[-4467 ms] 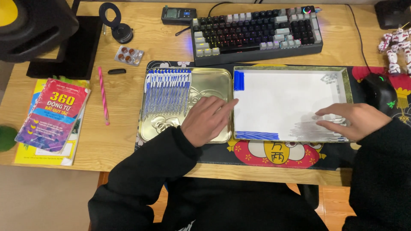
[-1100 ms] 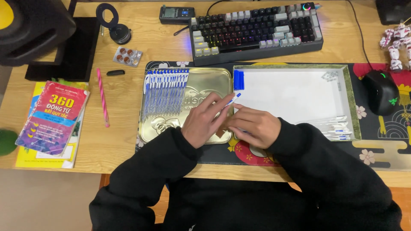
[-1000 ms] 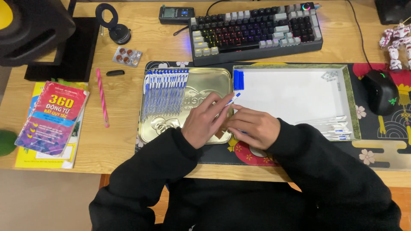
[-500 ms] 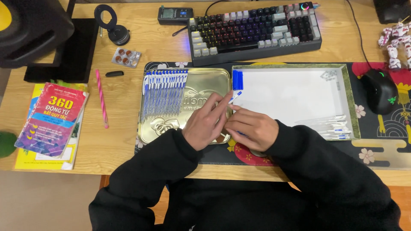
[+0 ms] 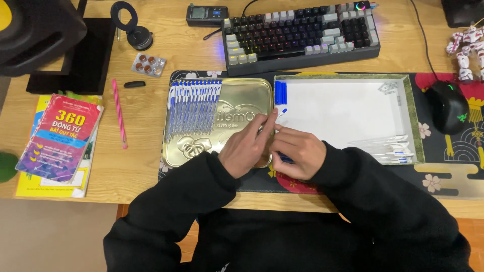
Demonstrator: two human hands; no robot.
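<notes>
My left hand (image 5: 246,149) and my right hand (image 5: 298,152) meet over the seam between a gold tin lid (image 5: 252,93) and a white box (image 5: 348,108). Together they pinch a thin white pen with blue parts (image 5: 281,112); its blue tip pokes out above my fingers and a blue end shows under my right palm. Several finished blue-and-white pens (image 5: 194,107) lie in a neat row on the left of the gold lid. A stack of blue caps (image 5: 280,92) sits in the box's top left corner. Several clear pen barrels (image 5: 387,148) lie at its lower right.
A keyboard (image 5: 302,32) stands behind the trays and a black mouse (image 5: 448,107) lies to the right on the patterned desk mat (image 5: 454,166). At left are a pink pencil (image 5: 119,112), a pill blister (image 5: 148,64), stacked books (image 5: 63,138) and a black speaker (image 5: 35,30). A toy figure (image 5: 466,43) stands at far right.
My right hand left the barrels at the box's lower right and came to my left hand with a pen. Over the last second both hands shifted only slightly around the pen.
</notes>
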